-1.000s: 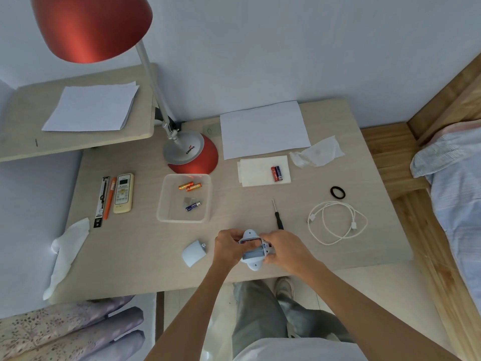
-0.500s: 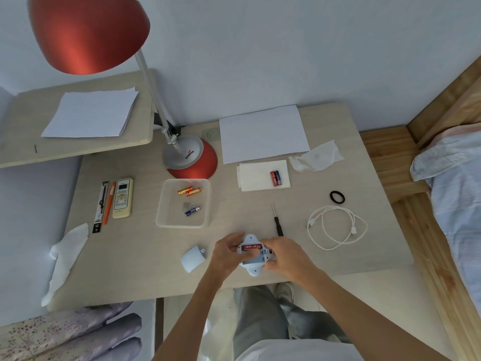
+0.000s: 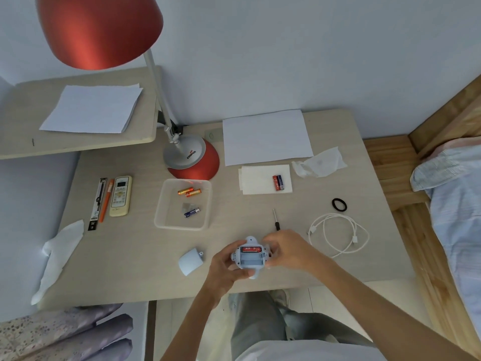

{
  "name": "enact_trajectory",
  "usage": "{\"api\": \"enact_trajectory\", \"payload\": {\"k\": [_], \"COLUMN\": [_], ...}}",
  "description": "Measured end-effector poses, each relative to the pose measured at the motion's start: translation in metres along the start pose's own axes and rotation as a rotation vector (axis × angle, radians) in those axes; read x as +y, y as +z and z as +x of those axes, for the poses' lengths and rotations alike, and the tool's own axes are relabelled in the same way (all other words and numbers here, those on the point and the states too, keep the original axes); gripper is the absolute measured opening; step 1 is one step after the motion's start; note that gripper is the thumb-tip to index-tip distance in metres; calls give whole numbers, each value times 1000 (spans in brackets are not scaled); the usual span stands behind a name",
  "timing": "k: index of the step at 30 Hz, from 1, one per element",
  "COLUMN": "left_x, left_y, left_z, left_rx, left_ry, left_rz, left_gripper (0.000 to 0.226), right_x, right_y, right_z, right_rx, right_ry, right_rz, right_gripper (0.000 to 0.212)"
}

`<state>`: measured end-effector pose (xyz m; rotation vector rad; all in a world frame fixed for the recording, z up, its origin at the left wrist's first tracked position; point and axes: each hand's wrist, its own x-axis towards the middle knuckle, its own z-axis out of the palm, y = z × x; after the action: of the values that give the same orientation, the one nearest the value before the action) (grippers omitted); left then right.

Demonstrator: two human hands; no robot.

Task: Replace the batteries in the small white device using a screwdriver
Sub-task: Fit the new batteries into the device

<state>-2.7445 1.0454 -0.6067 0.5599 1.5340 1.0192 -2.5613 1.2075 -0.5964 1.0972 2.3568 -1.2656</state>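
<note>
The left hand and right hand grip the device, battery seemingly seated.

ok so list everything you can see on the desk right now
white device: one, held at near desk edge, red battery inside
battery cover: one, pale, left of device
screwdriver: one, black handle, behind device
clear tray: one, desk centre, holds two orange batteries, one blue battery
loose batteries: two, red and blue, on napkin
paper sheets: two, white, desk back, shelf
lamp: one, red, desk back
remote: one, cream, desk left
pen: one, orange, beside remote
tissues: two, white, left edge, beside napkin
cable: one, white, desk right
ring: one, black, behind cable
left hand, right hand: two, gripping device
</note>
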Motion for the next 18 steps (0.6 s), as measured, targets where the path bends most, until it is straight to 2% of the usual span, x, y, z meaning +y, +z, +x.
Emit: {"api": "enact_trajectory", "payload": {"k": [2, 5, 7, 12, 18], "left_x": [-1, -2, -2, -3, -4], "left_y": [2, 6, 7, 8, 9], "left_z": [-2, -6, -7, -8, -9], "left_rx": [17, 40, 49, 54, 57], "left_ry": [-8, -5, -4, -14, -34], "left_rz": [-22, -40, -47, -68, -78], "left_gripper": [74, 72, 71, 71, 73], "right_x": [6, 17, 22, 23, 31], "right_y": [-31, -78, -101, -124, -118], "right_z": [12, 36, 54, 96, 124], "right_rx": [91, 326, 380, 323, 276], "right_ry": [49, 115, 117, 109, 109], "right_rz": [57, 77, 29, -164, -310], "right_gripper": [47, 44, 53, 72, 44]}}
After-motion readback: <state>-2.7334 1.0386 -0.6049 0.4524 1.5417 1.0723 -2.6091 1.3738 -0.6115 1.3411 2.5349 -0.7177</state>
